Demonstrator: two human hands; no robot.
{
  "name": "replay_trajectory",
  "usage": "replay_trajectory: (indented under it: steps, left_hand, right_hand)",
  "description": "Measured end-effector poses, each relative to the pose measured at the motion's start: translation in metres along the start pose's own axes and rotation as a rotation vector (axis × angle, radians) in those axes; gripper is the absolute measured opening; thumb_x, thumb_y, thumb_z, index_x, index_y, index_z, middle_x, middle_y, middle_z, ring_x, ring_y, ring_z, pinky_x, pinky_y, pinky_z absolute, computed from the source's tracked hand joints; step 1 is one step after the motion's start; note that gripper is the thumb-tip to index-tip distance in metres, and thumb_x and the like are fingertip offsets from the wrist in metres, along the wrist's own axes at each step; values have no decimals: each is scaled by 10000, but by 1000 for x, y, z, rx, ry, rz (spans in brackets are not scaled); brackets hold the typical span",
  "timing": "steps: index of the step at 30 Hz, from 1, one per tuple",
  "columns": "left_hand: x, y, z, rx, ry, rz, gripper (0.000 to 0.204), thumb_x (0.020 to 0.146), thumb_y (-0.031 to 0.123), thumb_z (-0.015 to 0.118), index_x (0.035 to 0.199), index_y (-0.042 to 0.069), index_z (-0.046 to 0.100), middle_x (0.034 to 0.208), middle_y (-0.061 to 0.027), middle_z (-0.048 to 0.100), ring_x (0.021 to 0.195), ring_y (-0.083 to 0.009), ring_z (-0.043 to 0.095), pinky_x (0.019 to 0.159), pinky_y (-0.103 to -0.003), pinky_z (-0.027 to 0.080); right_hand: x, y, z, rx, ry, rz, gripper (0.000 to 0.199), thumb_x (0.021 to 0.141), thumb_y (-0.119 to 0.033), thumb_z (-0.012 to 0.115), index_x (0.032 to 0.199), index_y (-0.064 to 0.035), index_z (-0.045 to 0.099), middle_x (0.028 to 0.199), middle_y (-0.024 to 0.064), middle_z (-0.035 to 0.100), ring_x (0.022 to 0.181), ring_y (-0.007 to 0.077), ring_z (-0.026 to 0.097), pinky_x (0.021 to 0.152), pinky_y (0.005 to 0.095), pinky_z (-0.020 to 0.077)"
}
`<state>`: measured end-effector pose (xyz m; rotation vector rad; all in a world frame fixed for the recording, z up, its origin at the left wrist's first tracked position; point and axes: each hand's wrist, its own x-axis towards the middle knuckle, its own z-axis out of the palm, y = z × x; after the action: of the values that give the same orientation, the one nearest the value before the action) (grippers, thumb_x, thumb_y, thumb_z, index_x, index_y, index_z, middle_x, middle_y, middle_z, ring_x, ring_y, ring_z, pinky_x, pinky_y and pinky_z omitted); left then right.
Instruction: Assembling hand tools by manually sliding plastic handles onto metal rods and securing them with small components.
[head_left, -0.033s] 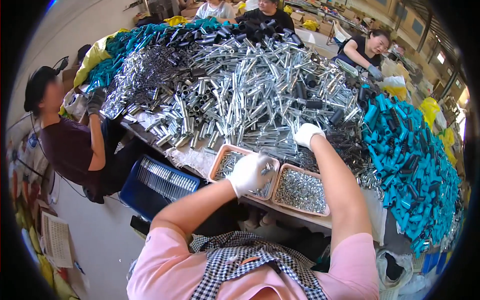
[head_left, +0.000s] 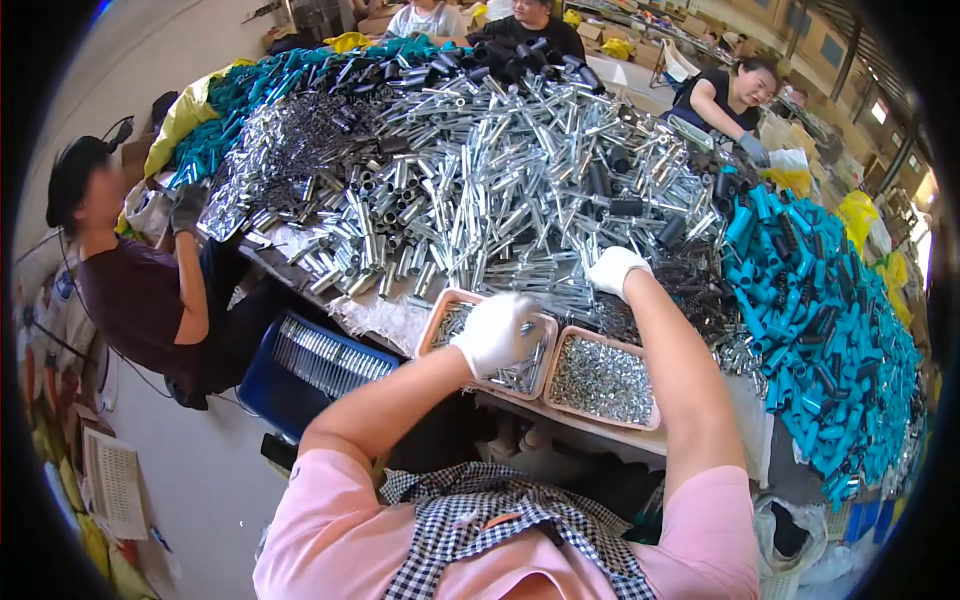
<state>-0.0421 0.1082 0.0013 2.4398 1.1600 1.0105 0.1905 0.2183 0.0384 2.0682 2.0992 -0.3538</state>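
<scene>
Item one, largest: a heap of silver metal tubes (head_left: 480,190) filled the centre and upper middle of the frame, spilling toward the near table edge. Item two: a bank of teal plastic sleeves (head_left: 830,330) ran down the right side, with a second teal pile (head_left: 250,90) at the upper left. Item three: a blue crate (head_left: 310,365) of ribbed parts sat at lower left, below the table edge. Item four: two shallow pinkish trays lay side by side at centre; the left tray (head_left: 440,320) held small silver pieces, the right tray (head_left: 655,385) small bright fasteners. Item five: my left hand (head_left: 497,333), in a white glove, hovered over the left tray with fingers curled inward; I could not tell whether they had closed on a piece. Item six: my right hand (head_left: 615,268), also gloved, rested at the near foot of the tube heap, just above the trays, fingers bent down into the tubes; its grasp was hidden from me. Item seven: co-workers sat at far left, at the top and at upper right. Handling note, as I judged it: lift one tube from the loose edge rather than from under the heap, and pinch a single piece from the tray, keeping both hands close together.
</scene>
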Motion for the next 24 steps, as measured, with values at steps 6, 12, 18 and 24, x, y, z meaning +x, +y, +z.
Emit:
replay_trajectory:
  steps: [6, 12, 18, 24]
  left_hand:
    - [104, -96, 31, 385, -217, -250, 175, 854, 181, 596, 919, 33, 663, 895, -214, 696, 879, -397, 683, 776, -483, 536]
    - [141, -105, 52, 384, -300, -450, 309, 916, 126, 454, 1032, 20, 719, 1077, -220, 699, 994, -371, 688, 855, -461, 542]
    - [146, -99, 70, 460, -401, -365, 273, 844, 159, 590, 1051, 7, 680, 1047, -218, 708, 980, -363, 694, 845, -440, 542]
    - [140, -85, 48, 601, -592, -270, 309, 765, 251, 635, 953, 39, 757, 1029, -199, 714, 968, -353, 696, 836, -425, 554]
  right_hand:
    - [-92, 1, -41, 89, 353, 61, 308, 836, -280, 607, 991, -27, 689, 956, 225, 698, 930, 396, 674, 839, 460, 532]
    - [-189, 27, -15, 638, 673, -180, 212, 808, -186, 687, 879, -5, 602, 804, 153, 676, 720, 234, 647, 671, 344, 504]
    - [-226, 13, 60, 2343, 305, -253, 255, 879, -365, 703, 925, -122, 642, 937, 66, 673, 853, 278, 652, 815, 543, 534]
    - [-252, -6, 106, 2601, -122, 3, 324, 1005, -423, 508, 1117, -135, 607, 892, 59, 662, 724, 219, 631, 608, 369, 501]
